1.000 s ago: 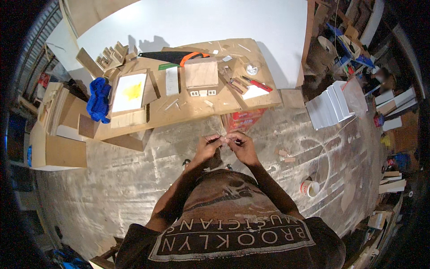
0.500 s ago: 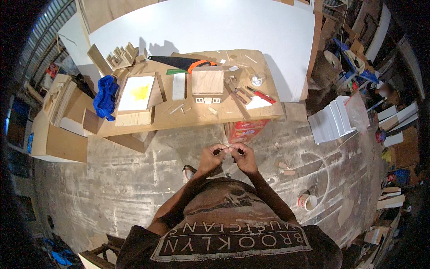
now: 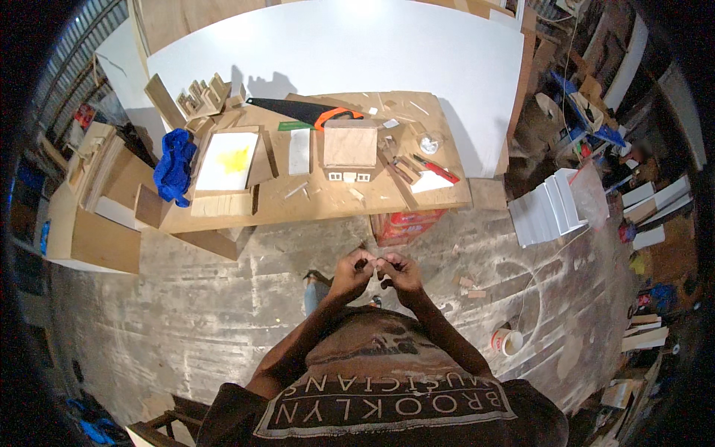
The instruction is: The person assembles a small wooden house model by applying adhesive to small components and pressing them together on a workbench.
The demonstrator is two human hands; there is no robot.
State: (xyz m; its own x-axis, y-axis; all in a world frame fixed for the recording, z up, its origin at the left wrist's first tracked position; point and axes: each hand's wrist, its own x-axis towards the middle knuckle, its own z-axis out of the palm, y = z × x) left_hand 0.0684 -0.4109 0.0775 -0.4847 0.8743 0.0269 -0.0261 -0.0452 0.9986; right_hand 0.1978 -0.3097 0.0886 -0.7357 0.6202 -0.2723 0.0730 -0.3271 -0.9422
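Observation:
My left hand (image 3: pixel 351 274) and my right hand (image 3: pixel 401 276) meet fingertip to fingertip in front of my body, below the table's near edge. Both are closed in a pinch; whatever lies between the fingers is too small to make out. Nearest beyond them, on the wooden table (image 3: pixel 313 207), stands a small wooden model house (image 3: pixel 350 145) with white-framed windows along its front. Behind it lies a handsaw (image 3: pixel 287 110) with an orange and black handle. To the house's right are a red utility knife (image 3: pixel 438 168), wood strips (image 3: pixel 398 182) and a clear cup (image 3: pixel 428 143).
Left on the table are a blue crumpled cloth or bag (image 3: pixel 173 167) and a white sheet with a yellow patch (image 3: pixel 223 160). A red box (image 3: pixel 406 227) stands under the front edge. White panels (image 3: pixel 547 211) and a white bucket (image 3: pixel 508 342) are on the floor at right.
My hands stay pinched together and have dropped slightly, away from the table. The table appears a little lower in view, and a leg shows more at the left of my body.

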